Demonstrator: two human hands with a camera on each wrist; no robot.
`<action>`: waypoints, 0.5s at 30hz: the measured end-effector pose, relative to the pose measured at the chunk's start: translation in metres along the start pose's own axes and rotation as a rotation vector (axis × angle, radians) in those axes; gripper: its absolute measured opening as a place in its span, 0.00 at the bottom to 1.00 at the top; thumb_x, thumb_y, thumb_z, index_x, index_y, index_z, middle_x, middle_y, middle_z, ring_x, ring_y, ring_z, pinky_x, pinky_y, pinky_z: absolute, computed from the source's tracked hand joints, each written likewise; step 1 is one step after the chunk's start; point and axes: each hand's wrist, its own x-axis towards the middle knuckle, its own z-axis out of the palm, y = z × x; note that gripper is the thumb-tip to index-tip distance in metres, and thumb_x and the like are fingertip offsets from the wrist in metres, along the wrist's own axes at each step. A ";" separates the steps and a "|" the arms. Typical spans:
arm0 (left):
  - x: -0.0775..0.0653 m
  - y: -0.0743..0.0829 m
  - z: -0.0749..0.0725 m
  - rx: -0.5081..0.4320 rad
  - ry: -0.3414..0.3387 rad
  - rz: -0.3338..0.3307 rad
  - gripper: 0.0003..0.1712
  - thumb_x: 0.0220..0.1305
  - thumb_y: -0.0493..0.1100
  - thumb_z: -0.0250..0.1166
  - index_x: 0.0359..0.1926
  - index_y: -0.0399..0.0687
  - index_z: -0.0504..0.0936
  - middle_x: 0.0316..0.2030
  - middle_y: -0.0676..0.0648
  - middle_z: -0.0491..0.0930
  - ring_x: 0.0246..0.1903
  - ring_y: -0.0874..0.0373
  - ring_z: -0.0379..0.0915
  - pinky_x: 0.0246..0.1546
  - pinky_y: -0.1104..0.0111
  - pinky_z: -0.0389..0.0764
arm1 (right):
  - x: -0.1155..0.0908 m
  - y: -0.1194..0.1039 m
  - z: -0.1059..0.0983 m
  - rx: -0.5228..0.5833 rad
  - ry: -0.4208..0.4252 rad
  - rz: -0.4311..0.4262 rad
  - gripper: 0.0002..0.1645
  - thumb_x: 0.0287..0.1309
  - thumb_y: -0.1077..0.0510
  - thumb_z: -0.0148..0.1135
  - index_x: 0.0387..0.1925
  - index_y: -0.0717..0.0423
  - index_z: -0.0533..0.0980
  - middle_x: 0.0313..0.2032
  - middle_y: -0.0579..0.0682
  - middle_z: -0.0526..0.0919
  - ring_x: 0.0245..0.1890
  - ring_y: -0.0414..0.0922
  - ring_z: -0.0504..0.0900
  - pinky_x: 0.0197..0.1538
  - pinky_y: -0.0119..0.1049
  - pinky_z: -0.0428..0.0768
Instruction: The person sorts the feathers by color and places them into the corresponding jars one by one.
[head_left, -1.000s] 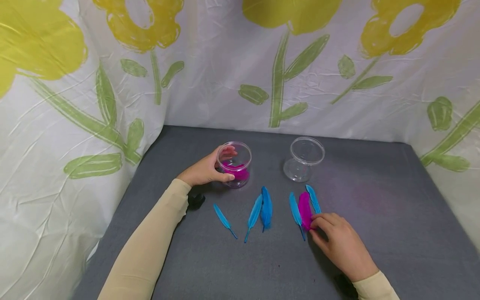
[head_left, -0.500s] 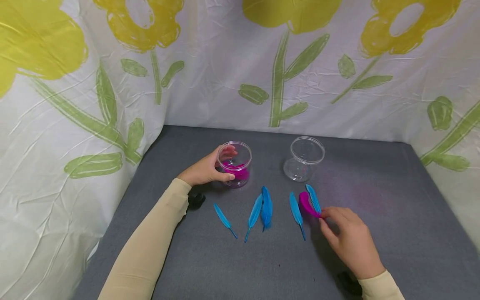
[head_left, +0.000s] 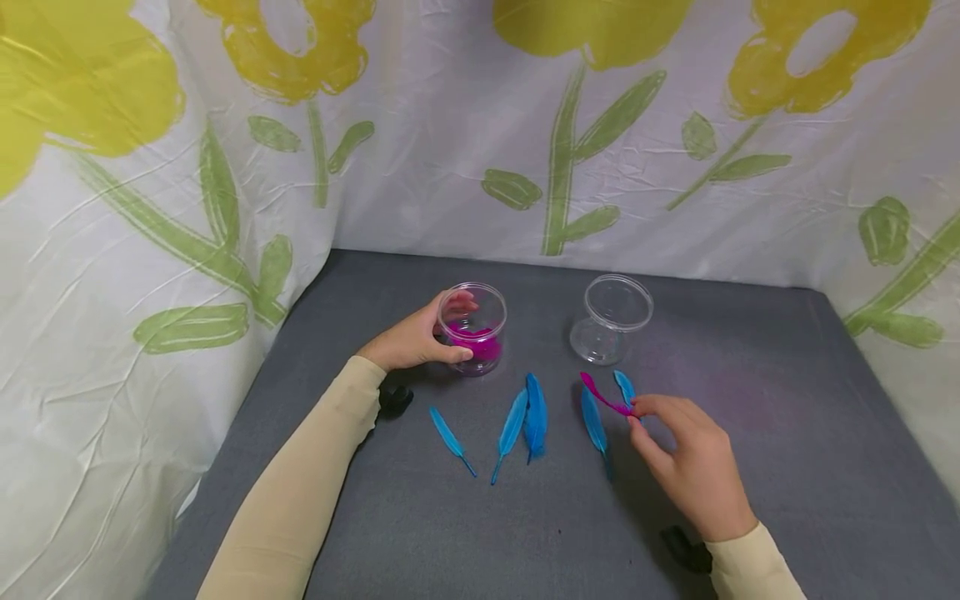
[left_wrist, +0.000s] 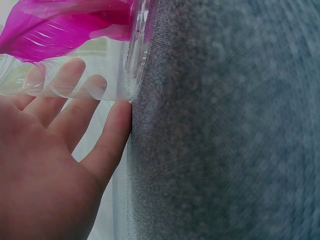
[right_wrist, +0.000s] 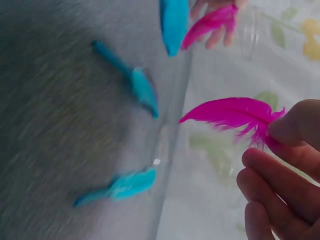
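Thumb and fingers of my left hand [head_left: 420, 337] curve round a clear plastic jar [head_left: 474, 312] standing on the grey tabletop. Magenta feathers [head_left: 480, 343] lie in its bottom, seen large through the wall in the left wrist view. My right hand [head_left: 693, 462] pinches another magenta feather [head_left: 606, 396] by one end between thumb and forefinger, raised off the table. In the right wrist view that magenta feather [right_wrist: 230, 112] points away from the fingertips. Just under it lie two blue feathers, one to the left [head_left: 592, 421] and one partly hidden by the hand [head_left: 624, 383].
A second clear jar [head_left: 617, 304] stands to the right of the held one, near the back. Between the hands lie more blue feathers, one lone feather [head_left: 448, 432] and a close pair, lighter [head_left: 512, 425] and darker [head_left: 536, 417]. Flower-printed cloth [head_left: 435, 150] walls the table's back and sides.
My right hand has lifted the magenta feather from between the two blue ones; it now hangs above them. The left hand still holds the jar in place.
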 end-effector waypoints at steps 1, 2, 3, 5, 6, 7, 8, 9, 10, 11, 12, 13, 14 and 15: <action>0.000 0.000 0.000 -0.001 0.000 0.002 0.52 0.64 0.52 0.79 0.82 0.57 0.59 0.79 0.54 0.67 0.83 0.51 0.58 0.80 0.40 0.63 | 0.002 -0.002 0.002 0.013 0.000 0.001 0.17 0.51 0.67 0.79 0.44 0.53 0.88 0.43 0.47 0.92 0.44 0.47 0.87 0.63 0.11 0.68; 0.000 0.000 0.000 -0.001 0.000 0.001 0.53 0.64 0.52 0.79 0.82 0.57 0.59 0.79 0.54 0.67 0.83 0.51 0.58 0.80 0.40 0.63 | 0.005 -0.004 0.003 0.020 0.002 -0.005 0.17 0.51 0.67 0.79 0.44 0.52 0.88 0.43 0.46 0.92 0.44 0.46 0.87 0.63 0.11 0.69; 0.000 0.000 0.000 -0.004 -0.001 0.000 0.53 0.64 0.52 0.79 0.81 0.57 0.59 0.79 0.54 0.67 0.83 0.51 0.58 0.80 0.40 0.63 | 0.007 -0.006 0.005 0.028 0.000 -0.006 0.18 0.51 0.67 0.80 0.44 0.52 0.88 0.43 0.45 0.92 0.44 0.46 0.87 0.63 0.11 0.69; 0.000 0.000 0.000 -0.005 0.000 -0.002 0.53 0.64 0.52 0.79 0.81 0.57 0.58 0.79 0.54 0.67 0.82 0.51 0.58 0.80 0.40 0.63 | 0.011 -0.009 0.008 0.042 -0.006 -0.011 0.18 0.52 0.66 0.80 0.45 0.51 0.88 0.43 0.45 0.92 0.44 0.45 0.87 0.64 0.11 0.69; 0.000 0.000 0.000 -0.008 0.000 -0.003 0.53 0.63 0.52 0.79 0.82 0.56 0.58 0.79 0.54 0.67 0.82 0.51 0.58 0.80 0.41 0.64 | 0.013 -0.010 0.009 0.047 -0.009 -0.014 0.17 0.52 0.66 0.80 0.45 0.51 0.88 0.43 0.45 0.92 0.44 0.45 0.87 0.64 0.11 0.69; 0.000 0.000 0.000 -0.011 0.000 -0.004 0.54 0.63 0.52 0.79 0.82 0.56 0.58 0.79 0.54 0.67 0.82 0.51 0.58 0.80 0.41 0.64 | 0.015 -0.011 0.010 0.055 -0.015 -0.016 0.17 0.54 0.65 0.80 0.45 0.51 0.88 0.44 0.45 0.92 0.45 0.45 0.88 0.65 0.11 0.69; 0.000 0.000 -0.001 -0.012 0.000 -0.005 0.54 0.63 0.52 0.80 0.82 0.55 0.58 0.79 0.54 0.67 0.82 0.51 0.58 0.80 0.41 0.64 | 0.017 -0.012 0.012 0.058 -0.020 -0.021 0.16 0.54 0.65 0.80 0.45 0.51 0.88 0.45 0.45 0.92 0.46 0.45 0.88 0.65 0.11 0.69; 0.000 0.000 -0.001 -0.013 0.000 -0.005 0.55 0.62 0.52 0.80 0.82 0.55 0.58 0.79 0.54 0.67 0.82 0.51 0.58 0.80 0.41 0.64 | 0.019 -0.012 0.012 0.065 -0.026 -0.024 0.16 0.55 0.65 0.79 0.45 0.52 0.88 0.45 0.46 0.92 0.47 0.46 0.88 0.65 0.11 0.69; 0.000 0.000 -0.001 -0.012 0.001 -0.004 0.55 0.62 0.53 0.80 0.82 0.55 0.58 0.78 0.55 0.68 0.82 0.51 0.58 0.79 0.41 0.65 | 0.021 -0.013 0.013 0.070 -0.027 -0.029 0.16 0.55 0.65 0.79 0.46 0.52 0.88 0.46 0.47 0.92 0.47 0.47 0.89 0.65 0.11 0.69; 0.000 0.000 -0.001 -0.011 0.000 -0.004 0.55 0.62 0.53 0.80 0.82 0.55 0.58 0.78 0.55 0.68 0.82 0.51 0.58 0.79 0.41 0.65 | 0.024 -0.014 0.014 0.075 -0.033 -0.028 0.16 0.55 0.65 0.79 0.46 0.53 0.88 0.46 0.47 0.92 0.48 0.47 0.89 0.65 0.11 0.69; 0.000 -0.001 -0.001 -0.009 0.001 -0.004 0.55 0.62 0.53 0.80 0.82 0.56 0.58 0.78 0.55 0.68 0.82 0.51 0.59 0.79 0.42 0.65 | 0.027 -0.015 0.014 0.080 -0.037 -0.028 0.16 0.55 0.65 0.80 0.46 0.53 0.88 0.47 0.48 0.92 0.48 0.47 0.89 0.65 0.12 0.70; 0.000 -0.001 -0.001 -0.007 0.000 -0.003 0.55 0.62 0.53 0.80 0.82 0.57 0.58 0.78 0.55 0.68 0.82 0.51 0.58 0.79 0.42 0.65 | 0.030 -0.017 0.014 0.086 -0.041 -0.025 0.16 0.56 0.65 0.80 0.46 0.54 0.88 0.47 0.48 0.92 0.49 0.47 0.89 0.65 0.12 0.70; 0.001 -0.002 -0.001 -0.005 0.000 -0.002 0.55 0.62 0.54 0.80 0.82 0.57 0.58 0.78 0.56 0.68 0.82 0.52 0.59 0.79 0.42 0.65 | 0.033 -0.018 0.014 0.088 -0.040 -0.024 0.16 0.55 0.65 0.80 0.47 0.54 0.88 0.47 0.49 0.92 0.49 0.47 0.89 0.65 0.12 0.70; 0.001 -0.002 -0.001 -0.004 -0.001 -0.003 0.55 0.62 0.54 0.80 0.82 0.59 0.58 0.78 0.56 0.68 0.82 0.53 0.59 0.79 0.43 0.65 | 0.036 -0.019 0.014 0.092 -0.038 -0.024 0.17 0.55 0.65 0.81 0.47 0.55 0.88 0.47 0.49 0.92 0.49 0.47 0.89 0.65 0.12 0.70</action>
